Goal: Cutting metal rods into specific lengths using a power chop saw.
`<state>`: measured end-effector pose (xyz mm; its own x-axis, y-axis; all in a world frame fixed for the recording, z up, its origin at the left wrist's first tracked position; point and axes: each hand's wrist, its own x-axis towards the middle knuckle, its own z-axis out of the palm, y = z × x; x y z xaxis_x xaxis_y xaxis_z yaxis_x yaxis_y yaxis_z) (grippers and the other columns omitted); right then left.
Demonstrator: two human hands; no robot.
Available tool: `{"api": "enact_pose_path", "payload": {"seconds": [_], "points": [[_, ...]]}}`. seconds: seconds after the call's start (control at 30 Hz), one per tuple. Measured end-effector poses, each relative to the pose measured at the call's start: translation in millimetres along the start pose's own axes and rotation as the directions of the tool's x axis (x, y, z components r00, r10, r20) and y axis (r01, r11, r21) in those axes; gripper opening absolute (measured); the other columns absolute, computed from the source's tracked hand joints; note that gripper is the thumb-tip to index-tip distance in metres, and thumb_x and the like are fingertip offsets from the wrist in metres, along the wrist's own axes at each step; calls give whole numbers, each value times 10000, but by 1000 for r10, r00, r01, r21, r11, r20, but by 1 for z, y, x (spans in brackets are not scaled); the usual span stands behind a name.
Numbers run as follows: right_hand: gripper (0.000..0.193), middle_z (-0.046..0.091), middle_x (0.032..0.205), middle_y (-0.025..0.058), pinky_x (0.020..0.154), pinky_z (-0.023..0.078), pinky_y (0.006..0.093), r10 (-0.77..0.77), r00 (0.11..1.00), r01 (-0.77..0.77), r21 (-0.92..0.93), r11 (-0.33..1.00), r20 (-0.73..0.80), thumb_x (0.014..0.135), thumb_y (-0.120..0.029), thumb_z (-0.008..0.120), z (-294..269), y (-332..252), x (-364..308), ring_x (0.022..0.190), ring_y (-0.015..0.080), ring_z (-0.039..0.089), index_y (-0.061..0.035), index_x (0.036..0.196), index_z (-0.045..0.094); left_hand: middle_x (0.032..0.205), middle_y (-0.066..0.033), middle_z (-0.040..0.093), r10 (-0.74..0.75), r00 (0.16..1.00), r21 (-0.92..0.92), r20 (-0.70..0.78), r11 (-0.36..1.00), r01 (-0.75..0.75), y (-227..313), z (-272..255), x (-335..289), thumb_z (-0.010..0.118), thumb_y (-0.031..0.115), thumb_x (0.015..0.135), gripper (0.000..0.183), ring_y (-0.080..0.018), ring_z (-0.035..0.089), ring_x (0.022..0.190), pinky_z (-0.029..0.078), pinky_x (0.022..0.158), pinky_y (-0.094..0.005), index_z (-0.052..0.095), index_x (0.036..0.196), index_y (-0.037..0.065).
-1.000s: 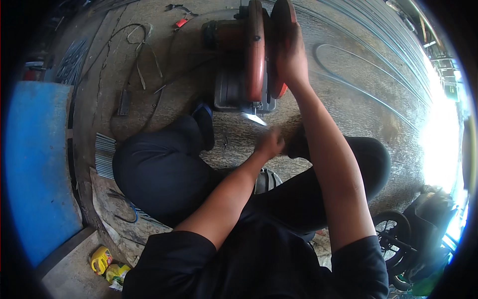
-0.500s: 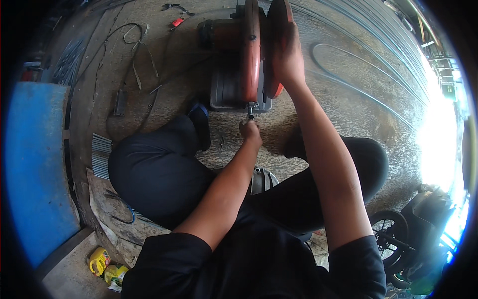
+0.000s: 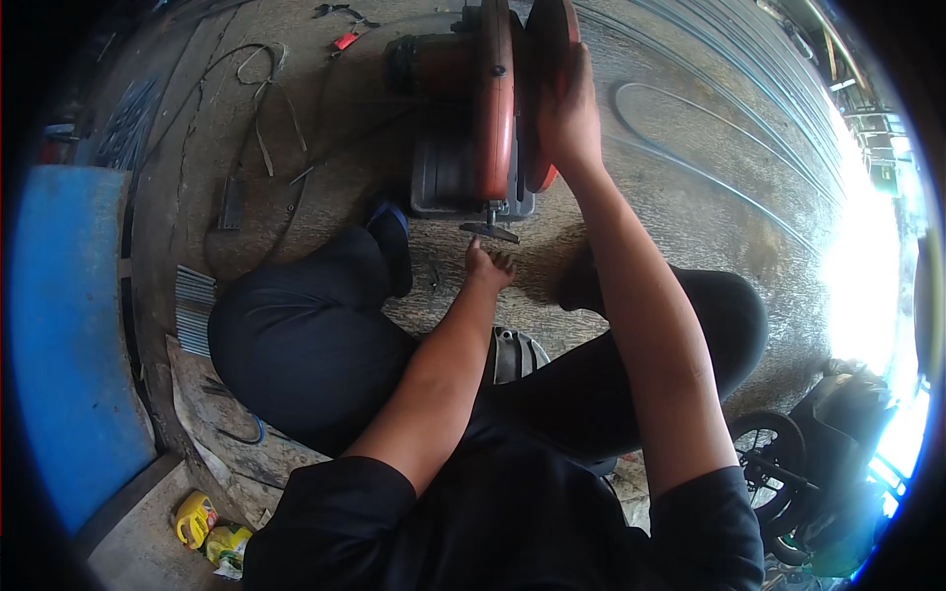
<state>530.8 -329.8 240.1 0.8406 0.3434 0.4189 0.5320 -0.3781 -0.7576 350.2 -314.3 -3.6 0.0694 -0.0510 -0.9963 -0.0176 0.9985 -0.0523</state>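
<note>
Left hand (image 3: 490, 268): fingers half spread, one fingertip right at the crank; touching or just short, I can't tell.
Crank handle (image 3: 490, 232): a dark bar lying crosswise just beyond those fingertips.
Grey base (image 3: 443, 182): close past the crank.
Right hand (image 3: 572, 118): fingers laid out straight against the red guard (image 3: 554, 30).
Red saw (image 3: 496, 128): beyond the left fingers, left of the right ones.
Wire loop (image 3: 615, 101): off to the right fingers' right.
</note>
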Motion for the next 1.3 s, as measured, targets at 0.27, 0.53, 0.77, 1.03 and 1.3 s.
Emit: {"api": "enact_pose_path", "payload": {"seconds": [0.27,0.53,0.77,1.03,1.3], "points": [[622,430,1377,266,1038,373,413,1,1000,-1,17,1000,2,907,-157,527,2,3,0,1278,413,425,-15,1441,239,1193,-138,593,279,947,-167,157,953,-253,2,9,-22,405,322,919,365,-278,596,936,470,835,-376,598,1157,124],[622,454,1357,258,1019,393,413,-23,1000,23,-11,1000,-4,899,-137,535,2,5,0,1257,404,454,-25,1439,247,970,-75,479,79,986,-85,146,994,-67,15,16,-17,551,410,814,357,-222,508,873,422,789,-429,494,1065,163],[623,455,1361,253,1028,390,410,-28,999,28,-23,999,-23,892,-118,535,2,4,0,1259,395,456,-21,1437,248,876,-41,533,201,938,-116,283,978,-175,5,3,-1,425,115,867,148,-176,548,738,441,704,-345,523,970,73],[629,439,1379,253,1042,380,402,-74,997,74,-7,997,-29,890,-118,532,4,5,1,1277,391,442,-13,1438,242,896,-52,524,-83,956,-37,281,995,97,6,4,2,475,297,919,221,-190,528,839,417,733,-334,532,985,95],[623,434,1378,264,1044,376,400,-50,998,49,-26,998,-27,891,-106,526,3,4,-1,1276,394,441,-14,1439,244,915,-71,518,204,978,-134,32,971,-198,4,1,9,499,341,915,272,-198,517,848,436,756,-345,536,968,76]]}}
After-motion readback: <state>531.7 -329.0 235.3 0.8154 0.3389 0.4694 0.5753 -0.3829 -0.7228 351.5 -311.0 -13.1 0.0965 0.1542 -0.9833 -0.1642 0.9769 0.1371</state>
